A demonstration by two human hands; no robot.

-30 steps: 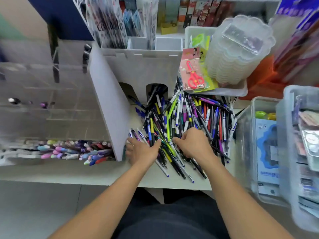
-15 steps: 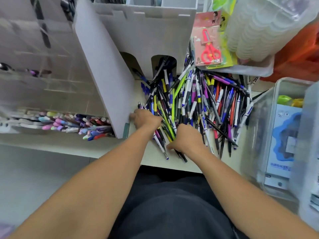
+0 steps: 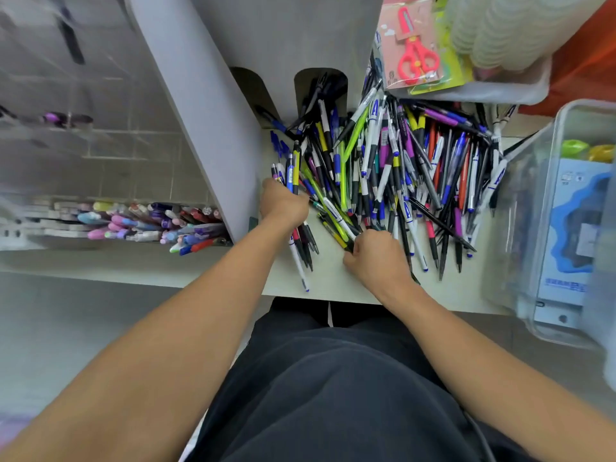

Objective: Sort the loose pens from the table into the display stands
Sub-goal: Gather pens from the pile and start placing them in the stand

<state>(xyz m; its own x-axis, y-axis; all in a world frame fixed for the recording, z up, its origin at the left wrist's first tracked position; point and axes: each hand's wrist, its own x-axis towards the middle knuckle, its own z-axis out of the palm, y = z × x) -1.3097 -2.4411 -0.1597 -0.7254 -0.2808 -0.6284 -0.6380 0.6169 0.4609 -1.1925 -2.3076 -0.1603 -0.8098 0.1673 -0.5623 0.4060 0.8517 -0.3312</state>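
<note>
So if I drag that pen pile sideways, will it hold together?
Probably not: the pen pile is loose, crisscrossed round barrels, so some likely roll or slide off. A few near the left hand already point past the table edge.

Both bare forearms stretched forward and converging from the lower corners. Left hand knuckles up, fingers curled down around a few pens. Right hand just beside and nearer the body, back up, fingers bent and pinching pen ends. Hands apart, not touching.
</note>
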